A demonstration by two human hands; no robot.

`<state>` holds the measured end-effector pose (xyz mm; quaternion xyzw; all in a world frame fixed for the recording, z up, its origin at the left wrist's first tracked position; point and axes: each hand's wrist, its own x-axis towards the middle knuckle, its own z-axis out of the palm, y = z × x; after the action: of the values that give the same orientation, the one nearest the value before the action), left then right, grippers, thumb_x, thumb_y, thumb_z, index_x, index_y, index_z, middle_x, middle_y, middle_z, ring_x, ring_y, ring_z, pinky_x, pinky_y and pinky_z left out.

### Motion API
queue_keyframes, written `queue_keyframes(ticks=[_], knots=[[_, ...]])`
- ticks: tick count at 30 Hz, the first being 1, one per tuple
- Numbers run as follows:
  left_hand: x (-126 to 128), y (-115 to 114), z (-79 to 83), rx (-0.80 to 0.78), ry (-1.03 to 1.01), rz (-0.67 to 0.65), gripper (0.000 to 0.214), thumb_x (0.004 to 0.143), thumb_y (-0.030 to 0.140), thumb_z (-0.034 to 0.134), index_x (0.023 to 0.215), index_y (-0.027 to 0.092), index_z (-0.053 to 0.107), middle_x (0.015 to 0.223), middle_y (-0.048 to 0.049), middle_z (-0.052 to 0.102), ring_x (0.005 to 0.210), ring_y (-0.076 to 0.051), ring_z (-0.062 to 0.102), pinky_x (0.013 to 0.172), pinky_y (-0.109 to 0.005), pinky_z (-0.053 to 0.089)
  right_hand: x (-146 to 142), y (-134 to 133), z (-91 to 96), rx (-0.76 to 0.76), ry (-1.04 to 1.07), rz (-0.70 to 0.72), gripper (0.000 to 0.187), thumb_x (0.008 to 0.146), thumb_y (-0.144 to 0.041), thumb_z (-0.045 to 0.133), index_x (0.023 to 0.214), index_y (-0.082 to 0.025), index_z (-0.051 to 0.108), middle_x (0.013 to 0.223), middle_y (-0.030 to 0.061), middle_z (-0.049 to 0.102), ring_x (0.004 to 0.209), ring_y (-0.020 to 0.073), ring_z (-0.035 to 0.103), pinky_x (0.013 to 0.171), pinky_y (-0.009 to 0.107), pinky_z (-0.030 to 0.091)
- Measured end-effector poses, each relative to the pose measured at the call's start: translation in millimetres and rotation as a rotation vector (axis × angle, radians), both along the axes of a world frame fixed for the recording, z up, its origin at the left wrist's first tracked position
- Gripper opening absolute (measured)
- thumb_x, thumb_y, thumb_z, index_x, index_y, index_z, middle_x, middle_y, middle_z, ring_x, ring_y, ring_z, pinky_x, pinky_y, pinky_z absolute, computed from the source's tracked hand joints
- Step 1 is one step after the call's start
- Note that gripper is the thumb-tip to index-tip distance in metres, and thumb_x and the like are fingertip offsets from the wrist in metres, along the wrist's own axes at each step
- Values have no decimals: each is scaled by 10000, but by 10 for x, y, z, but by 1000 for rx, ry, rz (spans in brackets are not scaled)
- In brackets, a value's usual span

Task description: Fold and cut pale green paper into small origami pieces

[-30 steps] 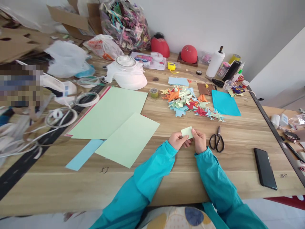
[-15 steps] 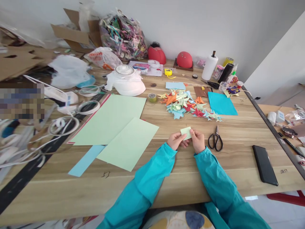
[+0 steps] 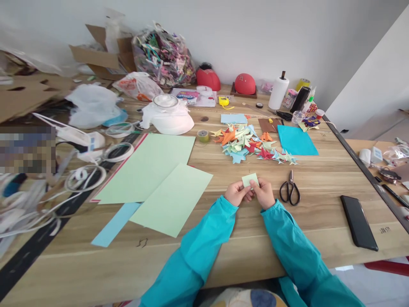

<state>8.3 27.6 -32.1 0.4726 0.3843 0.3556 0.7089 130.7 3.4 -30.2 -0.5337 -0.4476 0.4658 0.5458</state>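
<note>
The person holds a small green paper (image 3: 250, 179) between both hands, just above the tabletop (image 3: 287, 238), near its front edge and a little to the right of its middle. The left hand (image 3: 237, 192) and the right hand (image 3: 264, 192) are close together and nearly touch. Their fingers (image 3: 255, 186) are closed on the lower part of the paper, thumbs in front, and the upper part stands free above them.

This paper looks very light and thin. It probably bends and creases at little pressure, and it can tear if pulled. It is not slippery, so a soft pinch is enough. The best place to take it is at the edges or corners, with the fingertips only, so that the flat middle stays smooth.

At 3 o'clock from the hands lie black scissors (image 3: 289, 192), near but apart. At 12 o'clock there is a pile of folded paper shapes (image 3: 252, 144) in many colours. At 9 o'clock lie large green sheets (image 3: 174, 198), and at 4 o'clock a dark phone (image 3: 358, 221).
</note>
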Motion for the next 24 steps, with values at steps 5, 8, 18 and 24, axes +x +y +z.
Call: queue_keyframes(ticks=[5, 8, 18, 24], knots=[[-24, 28, -8, -16, -34, -61, 469, 543, 524, 728, 670, 107, 557, 548, -28, 620, 424, -121, 575, 415, -235, 475, 8, 1, -10, -5, 43, 35, 394, 732, -517, 583, 570, -165, 511, 436, -30, 485, 421, 88, 400, 432, 235, 313], [-32, 37, -1, -61, -74, -99, 468, 540, 514, 735, 693, 107, 562, 595, -47, 644, 466, -133, 598, 448, -246, 486, 12, 5, -15, -26, 110, -10, 406, 727, -505, 595, 531, -162, 501, 433, -28, 487, 414, 81, 380, 430, 233, 288], [-42, 36, -14, -149, -178, -162, 446, 534, 437, 774, 747, 89, 594, 652, -83, 680, 526, -158, 638, 506, -258, 513, 14, 0, -16, -60, 202, -55, 413, 711, -492, 621, 500, -160, 495, 423, -37, 451, 414, 75, 328, 428, 238, 224], [-53, 39, 0, -189, -217, -167, 431, 533, 401, 787, 761, 83, 606, 673, -90, 688, 550, -166, 648, 516, -258, 521, 31, 8, -29, -45, 157, -76, 413, 714, -490, 618, 503, -159, 490, 439, -37, 450, 422, 72, 324, 427, 235, 227]])
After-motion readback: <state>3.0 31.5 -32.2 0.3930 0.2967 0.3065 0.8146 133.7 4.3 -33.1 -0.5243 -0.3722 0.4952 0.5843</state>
